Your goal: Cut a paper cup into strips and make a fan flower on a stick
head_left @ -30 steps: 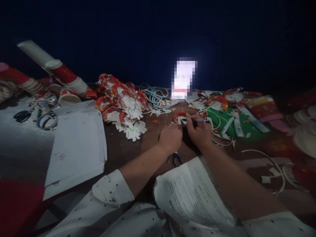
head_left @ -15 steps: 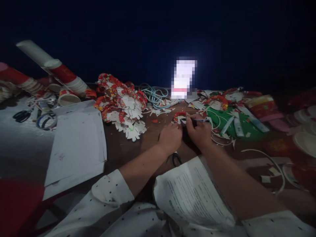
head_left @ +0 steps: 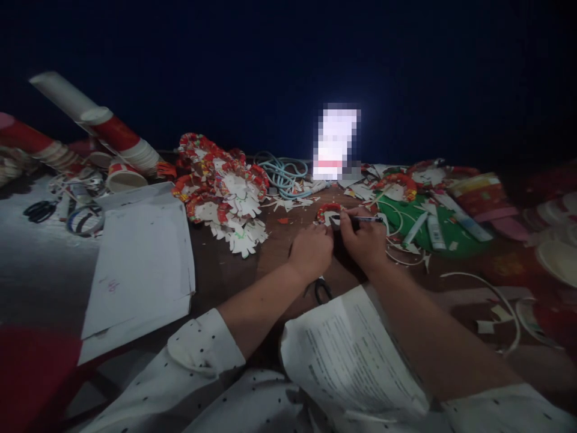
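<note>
A black marker pen is gripped in my right hand, its tip over a white paper cut-out with a red ring edge. Close beside it, my left hand has its fingers curled at the cut-out's near edge; the fingertips are hidden, so whether they pinch it does not show. Below my hands lie black-handled scissors, partly covered by a printed paper sheet at my lap.
Left of my hands rise piled red-and-white paper crafts. Farther left are a white board and stacked paper cups. A bright blurred screen stands behind. Glue tubes lie on a green sheet at right.
Hardly anything differs. The pen in my right hand has shifted very slightly over the cut-out, while my left hand stays in place.
</note>
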The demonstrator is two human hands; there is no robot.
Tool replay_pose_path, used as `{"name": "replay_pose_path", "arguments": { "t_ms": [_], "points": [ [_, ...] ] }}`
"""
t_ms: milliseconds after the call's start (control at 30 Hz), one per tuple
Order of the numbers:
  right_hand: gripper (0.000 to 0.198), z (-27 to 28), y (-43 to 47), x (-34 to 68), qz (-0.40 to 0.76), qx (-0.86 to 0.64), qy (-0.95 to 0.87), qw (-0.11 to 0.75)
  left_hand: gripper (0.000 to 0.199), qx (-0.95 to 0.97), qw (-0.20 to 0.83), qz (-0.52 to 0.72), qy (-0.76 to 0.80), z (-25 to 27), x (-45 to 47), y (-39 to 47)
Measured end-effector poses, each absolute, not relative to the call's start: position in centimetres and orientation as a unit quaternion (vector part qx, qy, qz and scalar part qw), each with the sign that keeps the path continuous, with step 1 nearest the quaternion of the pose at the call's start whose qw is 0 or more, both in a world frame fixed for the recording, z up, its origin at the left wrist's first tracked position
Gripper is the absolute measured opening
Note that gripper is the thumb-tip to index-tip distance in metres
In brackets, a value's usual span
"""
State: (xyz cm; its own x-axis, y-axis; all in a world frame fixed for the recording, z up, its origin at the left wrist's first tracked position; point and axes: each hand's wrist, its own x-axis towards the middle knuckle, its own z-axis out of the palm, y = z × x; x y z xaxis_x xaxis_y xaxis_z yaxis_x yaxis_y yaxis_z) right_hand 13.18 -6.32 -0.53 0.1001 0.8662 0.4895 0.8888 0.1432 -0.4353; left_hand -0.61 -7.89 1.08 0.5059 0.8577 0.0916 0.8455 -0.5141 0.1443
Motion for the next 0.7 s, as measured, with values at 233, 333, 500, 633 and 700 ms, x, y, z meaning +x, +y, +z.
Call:
{"name": "replay_pose_path", "arguments": {
  "t_ms": [233,333,500,633,700],
  "points": [
    [0.034,-0.43,-6.43,13.21,-0.019,-0.654,-0.674,0.342,0.03,0.866,0.039,0.079,0.491,1.07,-0.68,-7.9],
    [0.034,-0.48,-6.42,13.23,-0.017,-0.657,-0.672,0.341,0.03,0.866,0.04,0.087,0.491,1.0,-0.71,-7.9],
    [0.037,-0.56,-6.37,13.26,-0.019,-0.656,-0.674,0.339,0.031,0.868,0.048,0.071,0.489,1.18,-0.64,-7.92],
    [0.036,-0.53,-6.31,13.22,-0.028,-0.65,-0.675,0.348,0.031,0.866,0.044,0.067,0.493,1.26,-0.58,-7.93],
    [0.035,-0.52,-6.3,13.2,-0.026,-0.648,-0.675,0.353,0.031,0.866,0.043,0.075,0.493,1.2,-0.59,-7.93]
  ]
}}
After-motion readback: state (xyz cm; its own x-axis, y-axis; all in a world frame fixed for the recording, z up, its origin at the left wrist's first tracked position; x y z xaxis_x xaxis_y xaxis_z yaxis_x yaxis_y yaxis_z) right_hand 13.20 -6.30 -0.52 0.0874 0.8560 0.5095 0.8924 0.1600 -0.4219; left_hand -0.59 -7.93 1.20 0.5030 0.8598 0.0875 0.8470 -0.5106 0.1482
